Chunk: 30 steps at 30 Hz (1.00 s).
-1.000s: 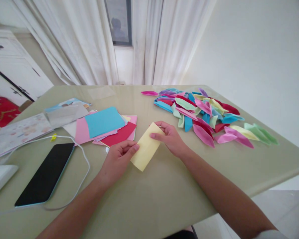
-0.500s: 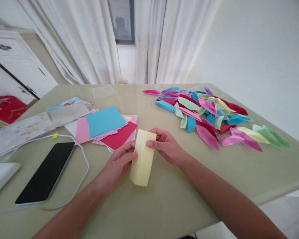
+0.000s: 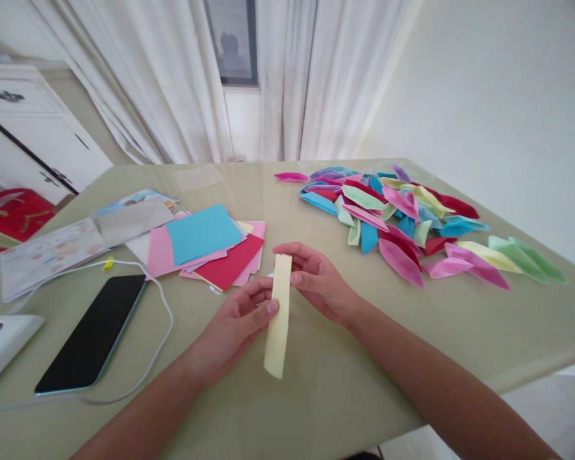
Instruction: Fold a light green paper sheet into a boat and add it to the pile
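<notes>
A pale yellow sheet of paper (image 3: 278,326), folded into a narrow strip, stands tilted above the table in front of me. My left hand (image 3: 242,316) pinches its left side, with the thumb lying on the near face. On the right, my right hand (image 3: 319,281) grips the strip near its upper end, thumb at its edge and fingers behind it. The fingertips behind the paper are partly hidden. Just beyond my left hand lies a stack of coloured paper sheets (image 3: 204,236), with blue, pink and red ones showing.
Folded paper pieces (image 3: 364,198) in many colours lie heaped at the back right. To the left are a black-screened phone (image 3: 93,335), a white cable (image 3: 167,306), a white device (image 3: 9,345) and printed packets (image 3: 52,255). The table's edge (image 3: 508,386) runs along the right front.
The yellow paper, wider half a second ago, now shows as a narrow strip. My left hand has shifted slightly right, and my right hand's fingers have moved a little left.
</notes>
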{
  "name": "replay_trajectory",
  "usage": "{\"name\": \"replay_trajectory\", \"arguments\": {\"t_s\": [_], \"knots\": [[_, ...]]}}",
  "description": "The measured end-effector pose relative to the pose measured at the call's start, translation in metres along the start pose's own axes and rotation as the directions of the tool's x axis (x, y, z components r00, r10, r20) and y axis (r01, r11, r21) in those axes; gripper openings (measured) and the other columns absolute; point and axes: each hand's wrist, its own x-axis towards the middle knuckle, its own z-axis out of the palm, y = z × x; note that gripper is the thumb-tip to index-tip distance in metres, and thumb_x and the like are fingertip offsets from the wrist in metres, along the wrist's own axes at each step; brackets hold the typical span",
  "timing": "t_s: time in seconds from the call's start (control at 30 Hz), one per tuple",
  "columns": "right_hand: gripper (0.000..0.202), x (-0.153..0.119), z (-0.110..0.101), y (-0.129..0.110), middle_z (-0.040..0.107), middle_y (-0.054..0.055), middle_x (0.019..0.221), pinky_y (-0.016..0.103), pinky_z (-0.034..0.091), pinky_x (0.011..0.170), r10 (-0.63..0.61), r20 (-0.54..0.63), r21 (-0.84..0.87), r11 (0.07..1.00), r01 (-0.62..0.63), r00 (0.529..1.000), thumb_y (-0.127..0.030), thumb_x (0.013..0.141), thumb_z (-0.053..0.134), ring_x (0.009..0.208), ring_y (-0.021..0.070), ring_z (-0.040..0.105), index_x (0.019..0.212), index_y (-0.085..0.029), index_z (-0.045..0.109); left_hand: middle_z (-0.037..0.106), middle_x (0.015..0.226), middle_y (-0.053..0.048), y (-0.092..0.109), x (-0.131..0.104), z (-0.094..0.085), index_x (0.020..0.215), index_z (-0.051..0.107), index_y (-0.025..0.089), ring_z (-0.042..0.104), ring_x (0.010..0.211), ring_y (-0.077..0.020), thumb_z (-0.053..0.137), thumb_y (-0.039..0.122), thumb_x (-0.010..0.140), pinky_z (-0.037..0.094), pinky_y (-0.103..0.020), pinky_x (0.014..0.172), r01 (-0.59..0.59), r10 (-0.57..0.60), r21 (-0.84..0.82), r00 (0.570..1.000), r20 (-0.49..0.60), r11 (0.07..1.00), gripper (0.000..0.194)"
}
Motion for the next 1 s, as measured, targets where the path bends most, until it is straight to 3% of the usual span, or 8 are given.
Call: {"name": "replay_trajectory", "arguments": {"t_s": [0.07,0.17,0.37,0.6,0.7,0.77,0.87,1.0], "knots": [[0.056,0.001,0.0,0.002,0.078,0.001,0.098,0.027,0.057,0.078,-0.032,-0.022,-0.054,0.998,0.031,0.999,-0.04,0.064,0.101,0.086,0.0161,0.07,0.113,-0.025,0.078,0.074,0.103,-0.005,0.0,0.003,0.0,0.107,0.074,0.021,0.069,0.089,-0.0167,0.084,0.04,0.089,0.056,-0.026,0.08,-0.054,0.059,0.057,0.995,-0.08,0.997,0.028],[0.032,0.0,0.0,0.005,0.077,0.002,0.087,0.029,0.056,0.075,-0.115,-0.067,-0.199,0.975,0.1,0.991,-0.044,0.074,0.095,0.078,0.0164,0.068,0.091,-0.022,0.081,0.075,0.097,-0.003,0.001,0.005,0.0,0.099,0.072,0.02,0.068,0.086,-0.0162,0.085,0.041,0.088,0.055,-0.025,0.077,-0.11,0.131,0.152,0.983,-0.13,0.982,0.027],[0.025,-0.003,0.004,0.003,0.072,0.002,0.076,0.028,0.049,0.063,-0.184,-0.154,-0.322,0.938,0.127,0.971,-0.045,0.082,0.088,0.068,0.0151,0.06,0.082,-0.021,0.083,0.081,0.097,-0.009,-0.003,0.004,0.002,0.1,0.079,0.018,0.075,0.087,-0.0234,0.074,0.051,0.094,0.057,-0.032,0.079,-0.061,0.069,0.332,0.998,-0.012,0.941,0.034],[0.027,-0.007,0.011,-0.004,0.067,0.001,0.068,0.027,0.041,0.056,-0.166,-0.16,-0.384,0.919,0.093,0.973,-0.047,0.086,0.083,0.061,0.0122,0.05,0.082,-0.02,0.086,0.08,0.118,-0.011,-0.011,0.001,0.007,0.121,0.076,0.021,0.078,0.102,-0.0276,0.073,0.053,0.096,0.064,-0.038,0.086,0.001,-0.007,0.132,0.999,0.042,0.991,0.04],[0.029,-0.008,0.01,-0.004,0.067,0.001,0.07,0.027,0.039,0.053,-0.105,-0.096,-0.376,0.924,0.062,0.99,-0.048,0.086,0.084,0.06,0.0118,0.049,0.085,-0.02,0.087,0.079,0.123,-0.013,-0.01,0.001,0.009,0.118,0.077,0.02,0.079,0.104,-0.0291,0.073,0.053,0.097,0.065,-0.038,0.083,0.025,-0.027,0.107,0.999,0.018,0.994,0.04],[0.028,-0.006,0.005,-0.003,0.067,0.001,0.068,0.027,0.038,0.053,-0.118,-0.117,-0.377,0.924,0.066,0.986,-0.047,0.085,0.084,0.06,0.0118,0.048,0.085,-0.02,0.087,0.08,0.12,-0.013,-0.008,0.001,0.009,0.118,0.078,0.019,0.079,0.102,-0.0289,0.073,0.053,0.097,0.066,-0.039,0.082,0.075,-0.079,0.118,0.996,0.031,0.99,0.04],[0.023,0.001,-0.006,-0.002,0.068,0.002,0.067,0.026,0.038,0.052,-0.208,-0.275,-0.325,0.939,0.113,0.939,-0.044,0.083,0.087,0.059,0.0113,0.047,0.085,-0.021,0.088,0.082,0.113,-0.012,-0.005,0.001,0.008,0.114,0.08,0.019,0.081,0.096,-0.0272,0.073,0.053,0.097,0.067,-0.038,0.084,0.136,-0.15,0.167,0.986,0.074,0.976,0.039],[0.027,0.013,-0.028,-0.011,0.067,0.0,0.068,0.023,0.041,0.048,-0.249,-0.455,-0.205,0.964,0.172,0.855,-0.044,0.074,0.094,0.056,0.0088,0.046,0.079,-0.02,0.083,0.084,0.111,-0.012,-0.005,0.002,0.007,0.109,0.081,0.018,0.081,0.098,-0.0262,0.08,0.053,0.09,0.066,-0.036,0.087,0.138,-0.148,0.179,0.988,0.043,0.974,0.04]]}}
